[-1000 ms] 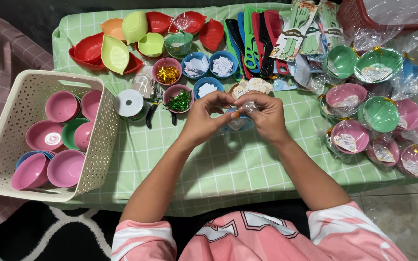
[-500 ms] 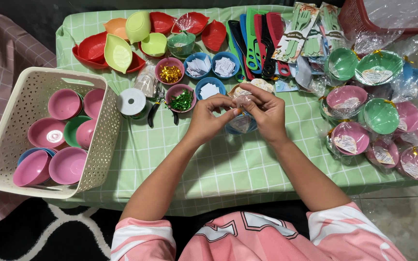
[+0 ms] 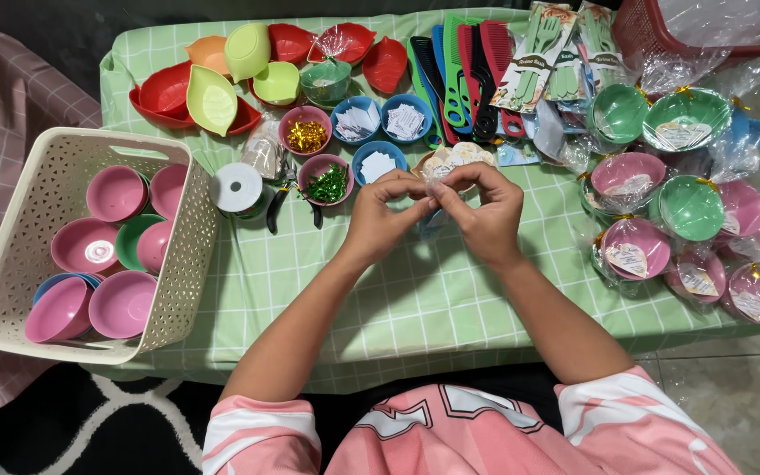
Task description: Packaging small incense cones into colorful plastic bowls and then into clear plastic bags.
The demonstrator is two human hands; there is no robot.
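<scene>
Both hands together — fingers (image 3: 450, 189) pinched

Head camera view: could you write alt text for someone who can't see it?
Two hands, left hand and right hand, pinch clear plastic wrap gathered over a small bowl on a green checked tablecloth. A cream basket of pink bowls sits left; wrapped bowls lie right.

Green checked tablecloth (image 3: 398, 299), cream basket (image 3: 182, 264), pink bowls (image 3: 120, 303).

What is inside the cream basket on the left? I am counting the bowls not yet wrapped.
The cream basket holds loose pink bowls, one green bowl and a blue bowl under a pink one. Any deeper bowls are covered.
</scene>
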